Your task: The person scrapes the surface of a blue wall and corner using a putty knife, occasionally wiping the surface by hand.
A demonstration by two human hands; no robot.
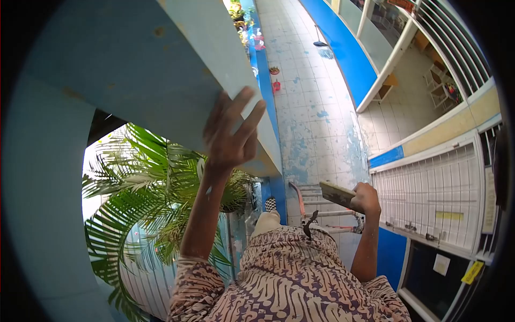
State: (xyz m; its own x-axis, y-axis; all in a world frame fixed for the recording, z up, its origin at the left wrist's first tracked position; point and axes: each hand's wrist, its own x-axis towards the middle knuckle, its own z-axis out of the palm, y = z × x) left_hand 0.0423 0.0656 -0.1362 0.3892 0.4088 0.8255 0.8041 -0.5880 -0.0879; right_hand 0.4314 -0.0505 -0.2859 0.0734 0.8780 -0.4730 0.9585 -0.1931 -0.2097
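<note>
My left hand (pixel 232 129) is raised against the edge of a pale blue beam (pixel 214 59), its fingers apart and holding nothing. On the right, my right hand (pixel 366 198) is closed around one end of a flat, light-coloured block-like tool (pixel 338 194), which points to the left. What its underside looks like is hidden. Beneath that tool are the rungs and orange-grey rails of a metal ladder (pixel 327 213). One checkered shoe (pixel 270 204) rests on a blue ledge beside the ladder.
Far below runs a tiled floor (pixel 311 129) with blue paint spots. A broom (pixel 319 43) and a red container (pixel 276 86) are on it. Palm leaves (pixel 161 177) fill the left, under the beam. White barred windows (pixel 429 193) line the right wall.
</note>
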